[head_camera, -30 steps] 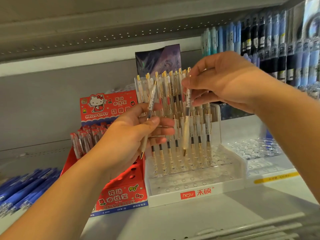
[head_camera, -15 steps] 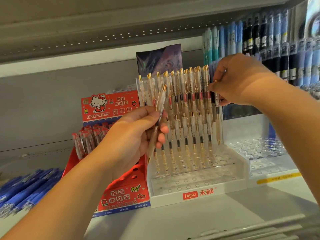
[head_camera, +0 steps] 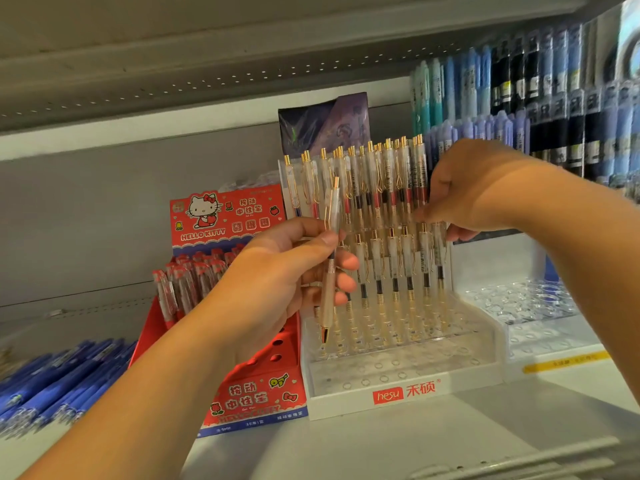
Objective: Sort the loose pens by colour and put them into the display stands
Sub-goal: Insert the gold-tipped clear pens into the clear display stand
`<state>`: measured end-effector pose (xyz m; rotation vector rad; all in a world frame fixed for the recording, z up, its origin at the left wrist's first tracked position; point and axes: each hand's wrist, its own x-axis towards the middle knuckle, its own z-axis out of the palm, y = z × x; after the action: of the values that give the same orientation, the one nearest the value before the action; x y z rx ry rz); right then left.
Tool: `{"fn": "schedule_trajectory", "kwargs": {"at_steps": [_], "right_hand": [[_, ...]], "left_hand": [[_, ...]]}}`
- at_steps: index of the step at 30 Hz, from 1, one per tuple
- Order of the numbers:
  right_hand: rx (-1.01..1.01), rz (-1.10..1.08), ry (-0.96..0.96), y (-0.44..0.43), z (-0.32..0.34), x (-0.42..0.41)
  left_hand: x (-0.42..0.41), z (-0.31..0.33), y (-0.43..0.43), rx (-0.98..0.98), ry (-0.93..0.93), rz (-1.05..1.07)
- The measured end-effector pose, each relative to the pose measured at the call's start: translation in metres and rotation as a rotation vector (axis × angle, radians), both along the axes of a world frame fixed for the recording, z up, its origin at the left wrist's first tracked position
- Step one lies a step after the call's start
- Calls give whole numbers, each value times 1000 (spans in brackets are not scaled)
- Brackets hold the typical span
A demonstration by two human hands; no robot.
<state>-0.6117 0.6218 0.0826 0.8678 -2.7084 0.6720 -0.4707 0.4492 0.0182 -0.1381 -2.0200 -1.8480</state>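
On shelf [head_camera: 450, 438], white stand [head_camera: 405, 393]: clear gold-clip pens [head_camera: 388, 188] upright in holes, refills visible for colour check. Left hand [head_camera: 277, 271] grips one pen [head_camera: 330, 265] tip-down before stand's left end, likely next to slot. Right hand [head_camera: 464, 188] curled at right-end pens; grip hidden, cannot tell.

We see a pale grey shelf [head_camera: 381, 445] with a white pen stand [head_camera: 405, 393] on it, near the middle. Just left of the stand sits a red pen box [head_camera: 256, 400]. Farther left, blue pens [head_camera: 59, 382] lie loose. Just right sits a clear stand [head_camera: 540, 341].
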Motion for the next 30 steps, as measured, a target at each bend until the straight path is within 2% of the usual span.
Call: {"fn": "schedule_trajectory", "kwargs": {"at_steps": [5, 8, 10, 11, 13, 15, 17, 20, 24, 30], "right_hand": [[28, -26, -21, -2, -1, 1], [89, -57, 169, -2, 0, 1], [-31, -1, 271, -6, 0, 7], [-196, 93, 201, -8, 0, 12], [-572, 402, -67, -12, -6, 24], [-702, 657, -259, -17, -14, 31], [-706, 788, -292, -23, -23, 32], [-742, 788, -222, -34, -32, 33], [-892, 735, -409, -42, -38, 33], [-947, 762, -399, -44, -39, 38]], "left_hand": [[0, -1, -1, -53, 3, 9], [1, -1, -1, -93, 15, 60], [1, -1, -1, -172, 39, 134], [1, -1, -1, -219, 59, 174], [2, -1, 0, -278, 113, 230], [1, -1, 0, -321, 160, 282], [2, -1, 1, -377, 190, 340], [2, -1, 4, -497, 231, 413], [2, -1, 1, -570, 313, 515], [1, 0, -3, -617, 363, 546]]}}
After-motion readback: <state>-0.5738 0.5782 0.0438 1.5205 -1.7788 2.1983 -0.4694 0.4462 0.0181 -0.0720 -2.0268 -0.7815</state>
